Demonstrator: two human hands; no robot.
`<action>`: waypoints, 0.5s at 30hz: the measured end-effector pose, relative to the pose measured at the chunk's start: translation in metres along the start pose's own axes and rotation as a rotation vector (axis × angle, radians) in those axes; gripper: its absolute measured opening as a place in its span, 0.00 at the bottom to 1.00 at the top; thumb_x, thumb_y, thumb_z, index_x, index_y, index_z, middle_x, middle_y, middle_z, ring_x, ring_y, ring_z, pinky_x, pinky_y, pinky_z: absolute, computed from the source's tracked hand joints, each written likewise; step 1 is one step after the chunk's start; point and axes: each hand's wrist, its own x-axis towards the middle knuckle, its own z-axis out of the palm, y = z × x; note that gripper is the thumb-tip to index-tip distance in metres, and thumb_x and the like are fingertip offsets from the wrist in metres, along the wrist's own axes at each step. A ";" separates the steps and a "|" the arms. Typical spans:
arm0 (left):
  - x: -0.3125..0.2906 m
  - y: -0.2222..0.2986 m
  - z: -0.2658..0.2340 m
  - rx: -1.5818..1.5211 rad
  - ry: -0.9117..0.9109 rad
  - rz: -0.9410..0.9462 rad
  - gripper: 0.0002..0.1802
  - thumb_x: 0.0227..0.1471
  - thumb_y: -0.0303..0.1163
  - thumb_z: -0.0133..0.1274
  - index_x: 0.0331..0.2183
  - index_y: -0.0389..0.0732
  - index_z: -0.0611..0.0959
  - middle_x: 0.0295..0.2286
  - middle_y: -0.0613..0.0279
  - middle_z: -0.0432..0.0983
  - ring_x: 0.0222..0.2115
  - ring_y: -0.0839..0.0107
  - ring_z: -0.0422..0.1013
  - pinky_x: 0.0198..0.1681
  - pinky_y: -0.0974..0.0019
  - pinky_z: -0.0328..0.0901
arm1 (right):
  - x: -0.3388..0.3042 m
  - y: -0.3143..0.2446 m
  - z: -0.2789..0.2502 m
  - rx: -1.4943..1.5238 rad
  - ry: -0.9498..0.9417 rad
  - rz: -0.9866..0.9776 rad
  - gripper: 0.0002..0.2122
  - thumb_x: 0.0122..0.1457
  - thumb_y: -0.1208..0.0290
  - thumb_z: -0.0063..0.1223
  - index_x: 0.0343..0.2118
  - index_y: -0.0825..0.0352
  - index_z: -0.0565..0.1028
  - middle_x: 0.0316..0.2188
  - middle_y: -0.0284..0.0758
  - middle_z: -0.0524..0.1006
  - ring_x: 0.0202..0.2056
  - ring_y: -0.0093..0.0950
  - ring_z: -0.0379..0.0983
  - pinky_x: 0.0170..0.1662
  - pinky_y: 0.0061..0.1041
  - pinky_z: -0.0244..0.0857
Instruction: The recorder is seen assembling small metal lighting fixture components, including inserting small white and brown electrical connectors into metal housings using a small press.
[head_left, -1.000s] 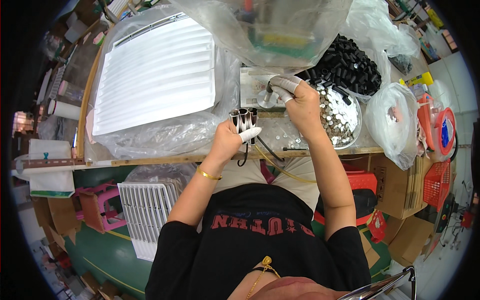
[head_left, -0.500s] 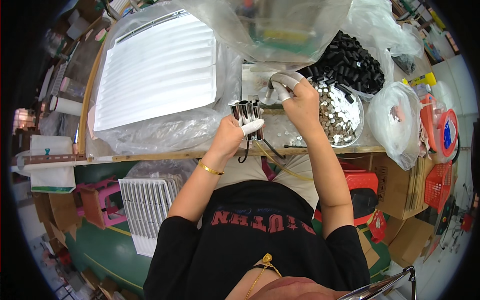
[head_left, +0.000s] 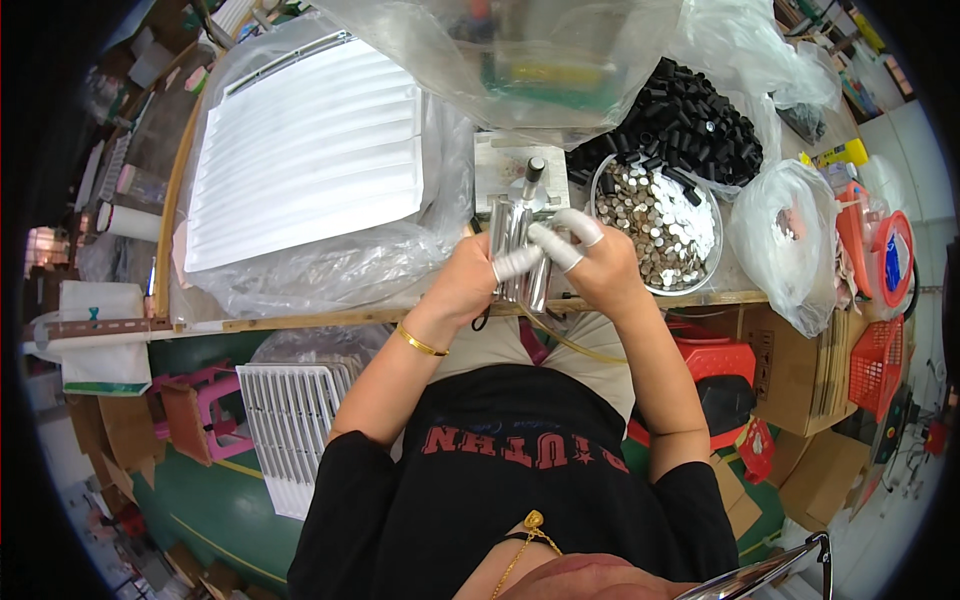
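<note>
My left hand (head_left: pixel 462 278) is closed around several shiny silver tubes (head_left: pixel 503 228) held over the table's front edge. White coverings sit on its thumb and on the fingertips of my right hand (head_left: pixel 608 268). The right fingers are closed on a separate silver tube (head_left: pixel 540 282), which leans against the bundle. A black-tipped silver piece (head_left: pixel 533 172) sticks up beyond the fingers; whether it belongs to that same tube I cannot tell. Behind the hands a pale metal block (head_left: pixel 492 160) lies on the table.
Right of my hands stands a clear round tub (head_left: pixel 717 262) of small silver and brown discs, with a heap of black caps (head_left: pixel 700 125) behind it. White slatted panels (head_left: pixel 310 150) lie on plastic at the left. A clear plastic bag (head_left: pixel 560 110) hangs over the far middle.
My right hand has come down toward me and in against the left hand, from behind the bundle to its right side. The tubes have tilted, and a black-tipped piece now shows.
</note>
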 end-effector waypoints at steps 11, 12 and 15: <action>0.073 -0.020 -0.042 1.535 0.335 0.937 0.10 0.28 0.21 0.58 0.22 0.31 0.77 0.26 0.47 0.73 0.39 0.48 0.68 0.41 0.52 0.64 | 0.044 0.013 0.020 1.231 0.576 1.034 0.10 0.53 0.77 0.58 0.38 0.71 0.75 0.30 0.30 0.77 0.27 0.15 0.69 0.30 0.14 0.63; 0.075 -0.020 -0.041 1.533 0.334 0.940 0.10 0.28 0.21 0.58 0.22 0.31 0.77 0.26 0.47 0.73 0.39 0.48 0.68 0.41 0.52 0.64 | 0.045 0.014 0.022 1.228 0.577 1.033 0.10 0.53 0.77 0.58 0.38 0.71 0.75 0.30 0.30 0.77 0.27 0.15 0.69 0.30 0.14 0.63; 0.074 -0.022 -0.041 1.521 0.380 1.001 0.14 0.28 0.26 0.64 0.22 0.33 0.77 0.25 0.51 0.75 0.37 0.48 0.68 0.40 0.54 0.65 | 0.044 0.014 0.028 1.182 0.551 0.910 0.08 0.52 0.76 0.58 0.35 0.73 0.76 0.29 0.30 0.77 0.27 0.15 0.68 0.31 0.15 0.63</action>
